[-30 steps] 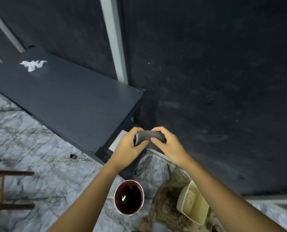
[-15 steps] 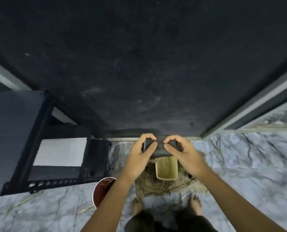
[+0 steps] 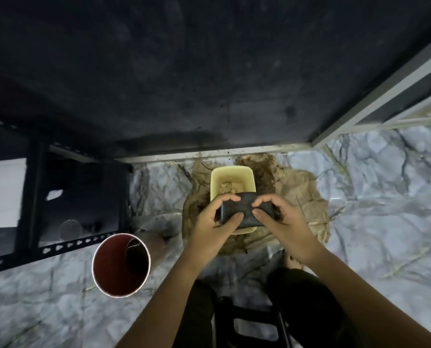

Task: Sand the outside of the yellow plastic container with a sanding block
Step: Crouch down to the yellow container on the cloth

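Both hands have come lower since the earlier frame. Left hand [image 3: 215,222] and right hand [image 3: 282,222] each pinch the sanding block [image 3: 242,209] just above the yellow container [image 3: 232,175], which stands on brown paper [image 3: 307,197]. Better to free one hand to steady the container before rubbing its outside.

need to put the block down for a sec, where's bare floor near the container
Bare marble floor lies right of the brown paper, and between the red cup and the paper. Around the yellow container it is crowded and dirty.
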